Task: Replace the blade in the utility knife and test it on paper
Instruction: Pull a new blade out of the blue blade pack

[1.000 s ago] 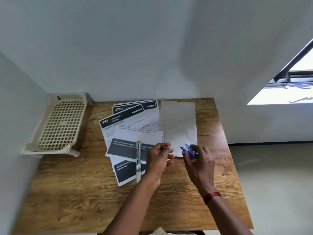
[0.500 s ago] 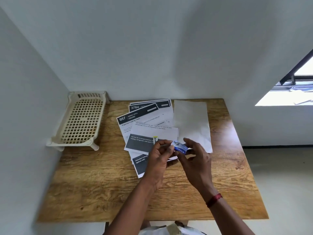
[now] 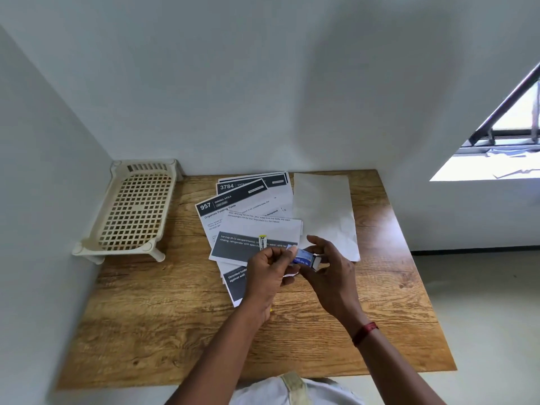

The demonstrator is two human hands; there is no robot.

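A small blue blade box [image 3: 302, 256] is held above the papers between both hands. My left hand [image 3: 267, 273] pinches its left end with thumb and fingertips. My right hand [image 3: 331, 270] grips its right end, where a white part shows. The utility knife [image 3: 263, 243] lies on the printed sheets [image 3: 245, 217]; only its yellow-tipped far end shows above my left hand, the rest is hidden behind that hand. A blank white sheet [image 3: 323, 211] lies to the right of the printed ones.
A cream plastic lattice rack [image 3: 134, 209] stands at the back left of the wooden table [image 3: 163, 317], against the wall. White walls close in the left and back sides. The floor lies off the table's right edge.
The blue box, held by my right hand alone a second ago, is now gripped by both hands. My left hand closed in on it, now covering most of the knife.
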